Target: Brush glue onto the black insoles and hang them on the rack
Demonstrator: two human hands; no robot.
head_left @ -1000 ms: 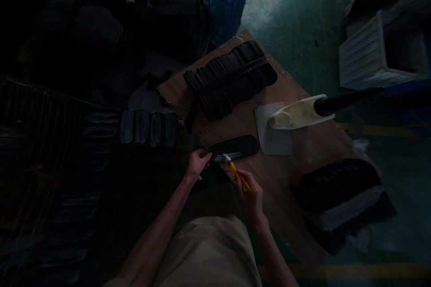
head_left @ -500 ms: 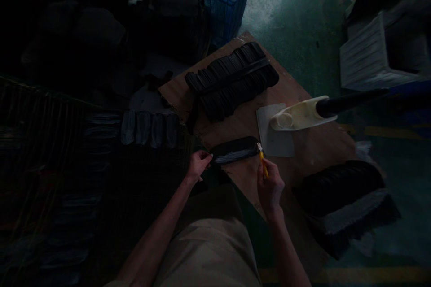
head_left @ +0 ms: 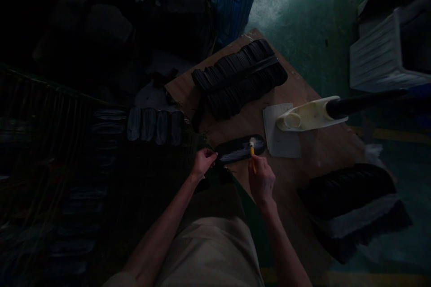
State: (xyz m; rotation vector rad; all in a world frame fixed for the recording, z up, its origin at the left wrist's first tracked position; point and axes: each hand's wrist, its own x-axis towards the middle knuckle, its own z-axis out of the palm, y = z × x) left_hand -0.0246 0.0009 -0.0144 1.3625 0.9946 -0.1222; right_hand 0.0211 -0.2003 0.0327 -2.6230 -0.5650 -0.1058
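Partly white-streaked, partly bare, the black strip is pinched endwise by the left hand, the right hand gripping a yellow-handled brush.

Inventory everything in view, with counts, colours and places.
flat rounded strip: one, black, whitish smears, board's near edge
slim brush: one, yellow handle, over strip
brown wooden board: one, centre
strapped stack: one, black, board's far side
ragged bundle: one, black and grey, right
dark-handled tool: one, cream, over pale slab
mesh basket: one, blue, top
ribbed crate: one, grey, right
smeared pieces: several, dark, left; too dim to count
hands: left at strip's end, right gripping brush
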